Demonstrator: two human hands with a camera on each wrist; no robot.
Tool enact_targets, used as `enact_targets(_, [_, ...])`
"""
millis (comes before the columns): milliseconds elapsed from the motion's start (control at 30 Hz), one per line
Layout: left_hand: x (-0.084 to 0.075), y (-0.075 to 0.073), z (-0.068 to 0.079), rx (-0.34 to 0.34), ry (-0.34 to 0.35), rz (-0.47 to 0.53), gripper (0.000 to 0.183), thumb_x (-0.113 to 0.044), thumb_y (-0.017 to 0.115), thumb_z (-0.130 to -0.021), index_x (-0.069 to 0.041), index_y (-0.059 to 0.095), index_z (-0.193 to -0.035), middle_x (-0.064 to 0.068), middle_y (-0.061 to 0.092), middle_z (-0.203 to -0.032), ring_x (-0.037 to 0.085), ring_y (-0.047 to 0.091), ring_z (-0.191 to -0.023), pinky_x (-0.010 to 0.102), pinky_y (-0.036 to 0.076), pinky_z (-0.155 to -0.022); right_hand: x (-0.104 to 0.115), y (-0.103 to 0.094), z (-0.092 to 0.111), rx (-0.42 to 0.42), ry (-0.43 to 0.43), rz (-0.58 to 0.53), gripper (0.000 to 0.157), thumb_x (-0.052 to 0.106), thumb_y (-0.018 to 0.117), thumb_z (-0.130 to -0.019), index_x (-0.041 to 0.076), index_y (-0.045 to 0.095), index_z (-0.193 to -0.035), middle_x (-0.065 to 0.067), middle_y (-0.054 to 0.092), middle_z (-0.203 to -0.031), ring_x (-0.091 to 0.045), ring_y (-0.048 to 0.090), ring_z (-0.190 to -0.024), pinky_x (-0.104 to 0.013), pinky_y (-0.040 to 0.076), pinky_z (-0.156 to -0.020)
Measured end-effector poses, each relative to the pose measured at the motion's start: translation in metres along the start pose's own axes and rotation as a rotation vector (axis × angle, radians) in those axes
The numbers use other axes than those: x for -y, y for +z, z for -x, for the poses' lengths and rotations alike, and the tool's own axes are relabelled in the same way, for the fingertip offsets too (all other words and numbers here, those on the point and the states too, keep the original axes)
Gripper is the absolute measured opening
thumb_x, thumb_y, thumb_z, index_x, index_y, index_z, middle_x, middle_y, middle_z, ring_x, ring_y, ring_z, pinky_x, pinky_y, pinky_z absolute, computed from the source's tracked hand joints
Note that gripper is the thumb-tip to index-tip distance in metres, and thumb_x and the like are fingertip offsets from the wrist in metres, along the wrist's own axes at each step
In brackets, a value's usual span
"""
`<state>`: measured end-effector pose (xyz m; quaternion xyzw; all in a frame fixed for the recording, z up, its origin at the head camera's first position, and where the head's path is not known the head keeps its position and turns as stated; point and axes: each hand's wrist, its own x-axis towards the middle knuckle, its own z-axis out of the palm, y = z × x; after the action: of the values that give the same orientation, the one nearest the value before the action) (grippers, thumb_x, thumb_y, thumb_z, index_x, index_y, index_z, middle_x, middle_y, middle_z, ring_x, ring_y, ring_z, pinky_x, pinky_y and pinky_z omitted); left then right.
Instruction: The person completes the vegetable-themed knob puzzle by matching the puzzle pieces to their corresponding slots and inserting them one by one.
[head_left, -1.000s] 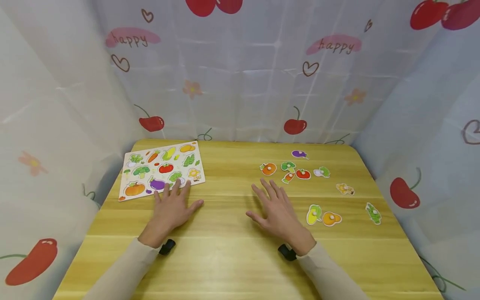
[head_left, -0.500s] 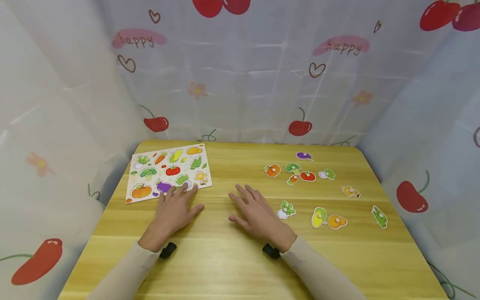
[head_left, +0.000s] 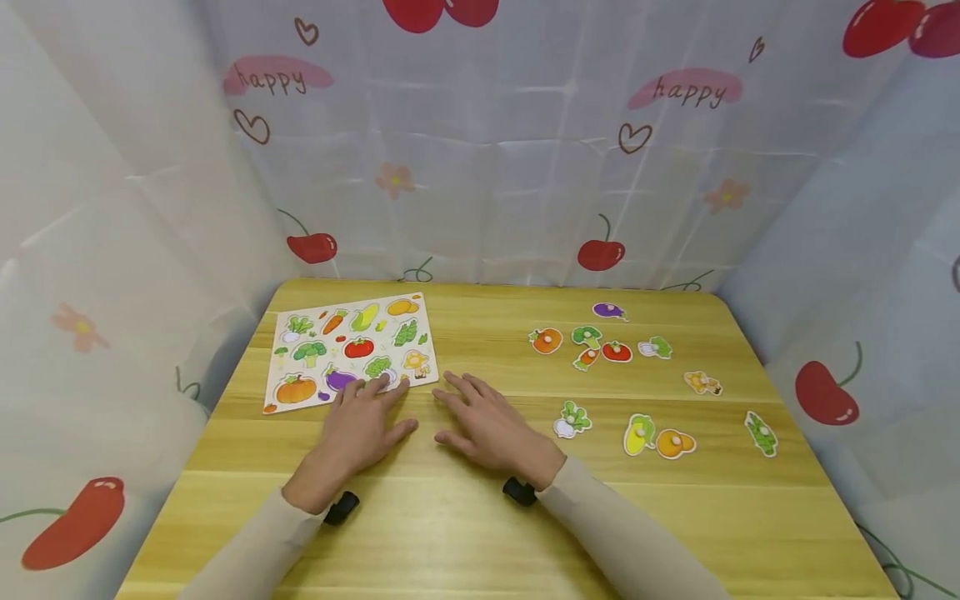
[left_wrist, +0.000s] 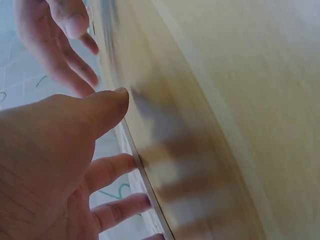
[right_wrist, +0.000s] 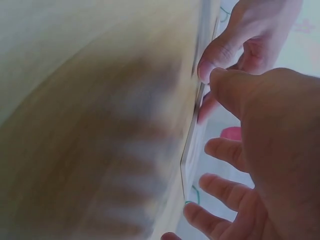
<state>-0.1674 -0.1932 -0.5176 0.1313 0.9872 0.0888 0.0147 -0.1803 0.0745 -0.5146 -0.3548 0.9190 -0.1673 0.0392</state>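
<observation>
The white puzzle board (head_left: 386, 350), printed with vegetables, lies flat at the table's left. My left hand (head_left: 362, 429) rests its fingertips on the board's front edge, fingers spread and fairly straight. They overlap the eggplant and cabbage pictures. In the left wrist view, the board's thin edge (left_wrist: 150, 195) runs right along the fingertips. My right hand (head_left: 489, 429) hovers just right of the board's front right corner, fingers extended, holding nothing. The turnip puzzle piece (head_left: 572, 420) lies to its right, the nearest loose piece.
Several knobbed pieces lie on the wooden table's (head_left: 480, 533) right half, among them a pumpkin (head_left: 545, 341), a tomato (head_left: 617, 352), an eggplant (head_left: 609, 311), a corn (head_left: 639, 435) and a mushroom (head_left: 702, 383). A cherry-print curtain (head_left: 480, 200) encloses the back and sides.
The board has slid a little to the right along with my left hand. My right hand has moved left toward the board, uncovering the turnip piece.
</observation>
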Motion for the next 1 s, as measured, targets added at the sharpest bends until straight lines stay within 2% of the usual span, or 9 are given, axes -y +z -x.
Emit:
enact_targets(200, [-0.009, -0.001, 0.003, 0.002, 0.038, -0.007, 0.067, -0.056, 0.077, -0.11, -0.023, 0.066, -0.168, 0.021, 0.062, -0.172, 0.061, 0.06, -0.148, 0.078, 0.058, -0.115, -0.002, -0.001, 0.001, 0.022, -0.013, -0.021, 0.07, 0.048, 0.07, -0.117, 0.013, 0.053, -0.175, -0.017, 0.038, -0.19, -0.053, 0.04, -0.173, -0.07, 0.042, -0.138])
enact_targets(367, [-0.019, 0.001, 0.005, -0.014, 0.092, -0.01, 0.062, -0.055, 0.078, -0.11, -0.023, 0.071, -0.164, 0.019, 0.067, -0.167, 0.055, 0.064, -0.141, 0.07, 0.063, -0.112, -0.006, -0.004, 0.004, 0.046, -0.017, -0.007, 0.069, 0.046, 0.069, -0.118, 0.009, 0.054, -0.174, -0.015, 0.042, -0.189, -0.051, 0.039, -0.174, -0.069, 0.039, -0.14])
enact_targets(533, [-0.03, 0.001, 0.005, -0.011, 0.116, 0.004, 0.058, -0.054, 0.079, -0.11, -0.025, 0.073, -0.161, 0.017, 0.07, -0.165, 0.052, 0.065, -0.138, 0.066, 0.064, -0.11, -0.014, -0.008, 0.009, 0.061, 0.0, 0.015, 0.062, 0.043, 0.07, -0.118, 0.01, 0.059, -0.17, -0.012, 0.052, -0.183, -0.045, 0.046, -0.171, -0.066, 0.041, -0.14])
enact_targets(667, [-0.032, 0.002, 0.001, -0.031, 0.1, 0.055, 0.058, -0.049, 0.084, -0.107, -0.022, 0.075, -0.158, 0.017, 0.07, -0.163, 0.05, 0.066, -0.141, 0.069, 0.064, -0.111, -0.021, -0.01, 0.014, 0.043, 0.007, 0.015, 0.057, 0.039, 0.072, -0.117, 0.01, 0.065, -0.166, -0.011, 0.057, -0.178, -0.041, 0.054, -0.165, -0.062, 0.045, -0.138])
enact_targets(800, [-0.023, 0.002, -0.001, -0.067, 0.041, 0.118, 0.068, -0.045, 0.094, -0.101, -0.018, 0.073, -0.159, 0.021, 0.064, -0.167, 0.051, 0.064, -0.148, 0.072, 0.062, -0.11, -0.027, -0.013, 0.023, 0.023, 0.015, 0.016, 0.053, 0.036, 0.074, -0.116, 0.009, 0.069, -0.161, -0.012, 0.063, -0.173, -0.039, 0.06, -0.158, -0.059, 0.047, -0.136])
enact_targets(1000, [0.014, -0.002, 0.005, -0.09, -0.055, 0.161, 0.082, -0.046, 0.098, -0.095, -0.013, 0.067, -0.163, 0.028, 0.056, -0.172, 0.06, 0.056, -0.155, 0.082, 0.049, -0.122, -0.033, -0.018, 0.038, 0.022, 0.029, 0.029, 0.048, 0.036, 0.075, -0.116, 0.008, 0.073, -0.155, -0.013, 0.068, -0.167, -0.039, 0.063, -0.154, -0.058, 0.049, -0.134])
